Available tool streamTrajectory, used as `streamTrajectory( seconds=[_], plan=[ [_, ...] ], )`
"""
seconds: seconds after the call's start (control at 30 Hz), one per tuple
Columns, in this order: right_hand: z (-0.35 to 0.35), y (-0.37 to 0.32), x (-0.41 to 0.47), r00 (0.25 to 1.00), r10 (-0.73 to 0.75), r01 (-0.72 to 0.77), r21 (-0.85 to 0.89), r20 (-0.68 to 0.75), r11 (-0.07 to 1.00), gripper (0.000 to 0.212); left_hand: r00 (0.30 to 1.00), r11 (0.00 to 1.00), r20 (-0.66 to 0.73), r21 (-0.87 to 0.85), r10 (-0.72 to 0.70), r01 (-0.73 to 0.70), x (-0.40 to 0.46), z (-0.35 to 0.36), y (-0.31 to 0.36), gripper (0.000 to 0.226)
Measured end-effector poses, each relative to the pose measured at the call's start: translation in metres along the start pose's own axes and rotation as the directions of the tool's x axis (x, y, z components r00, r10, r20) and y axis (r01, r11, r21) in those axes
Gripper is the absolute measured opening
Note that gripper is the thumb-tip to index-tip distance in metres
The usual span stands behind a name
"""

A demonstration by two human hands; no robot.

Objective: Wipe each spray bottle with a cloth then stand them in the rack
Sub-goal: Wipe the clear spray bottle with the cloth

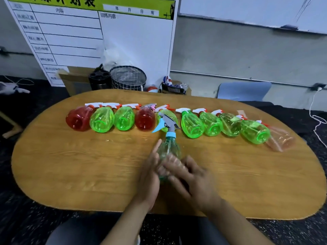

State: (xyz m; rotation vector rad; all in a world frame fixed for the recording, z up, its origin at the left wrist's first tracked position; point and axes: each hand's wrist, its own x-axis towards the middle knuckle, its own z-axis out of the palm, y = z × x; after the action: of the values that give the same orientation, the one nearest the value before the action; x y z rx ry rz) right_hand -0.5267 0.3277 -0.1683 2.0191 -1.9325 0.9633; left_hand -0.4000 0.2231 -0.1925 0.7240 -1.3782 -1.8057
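Teal spray bottle [169, 151] lies mid tabletop [70, 165], grey nozzle pointing away, w/ bare wood to L, R & near edge. Left hand [150, 175] flat vs its side, fingers straight; right hand [192, 177] fingers curled over its lower body, blurred. Behind: row of lying bottles, red [77, 120] & green [192, 125], all empty. Mesh basket [128, 77] past far edge. Board [123, 41] text illegible.

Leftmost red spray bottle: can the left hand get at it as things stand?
Probably not yet: the left hand is against the teal spray bottle, which the right hand also holds. The bare tabletop toward the leftmost red spray bottle looks unobstructed.
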Motion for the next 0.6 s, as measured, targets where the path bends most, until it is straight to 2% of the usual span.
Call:
streamTrajectory(
  seconds=[0.07,0.13,0.27,0.37,0.47,0.53,0.6],
  plan=[
    [0.006,0.005,-0.009,0.99,-0.142,0.143,-0.072,0.02,0.987,0.04,1.0,1.0,0.011,-0.008,0.005,-0.005,-0.002,-0.005,-0.003,0.048],
    [0.009,0.009,-0.003,0.99,-0.139,0.138,-0.087,-0.007,0.987,0.039,1.0,0.999,0.016,0.033,0.01,-0.011,-0.004,-0.007,-0.007,0.045],
    [0.01,0.013,0.03,0.982,0.17,-0.17,0.008,-0.082,0.985,0.044,0.999,0.995,-0.008,0.086,0.052,-0.051,-0.005,-0.008,-0.013,0.05],
    [0.018,0.01,0.036,0.96,0.261,-0.26,0.021,-0.098,0.965,0.046,0.998,0.997,-0.015,0.057,0.06,-0.059,-0.004,-0.01,-0.017,0.051],
    [0.021,-0.001,0.015,0.986,0.143,-0.14,0.043,-0.09,0.989,0.042,0.996,0.994,-0.014,0.072,0.083,-0.082,-0.003,-0.011,-0.018,0.047],
    [0.022,-0.002,-0.005,0.996,-0.048,0.049,0.012,-0.08,0.999,0.038,0.998,0.998,-0.012,0.018,0.068,-0.068,-0.004,-0.011,-0.014,0.043],
    [0.023,0.001,-0.017,0.974,-0.214,0.211,-0.058,-0.068,0.976,0.037,0.998,0.997,0.003,-0.019,0.069,-0.069,-0.006,-0.01,-0.009,0.049]
  ],
)
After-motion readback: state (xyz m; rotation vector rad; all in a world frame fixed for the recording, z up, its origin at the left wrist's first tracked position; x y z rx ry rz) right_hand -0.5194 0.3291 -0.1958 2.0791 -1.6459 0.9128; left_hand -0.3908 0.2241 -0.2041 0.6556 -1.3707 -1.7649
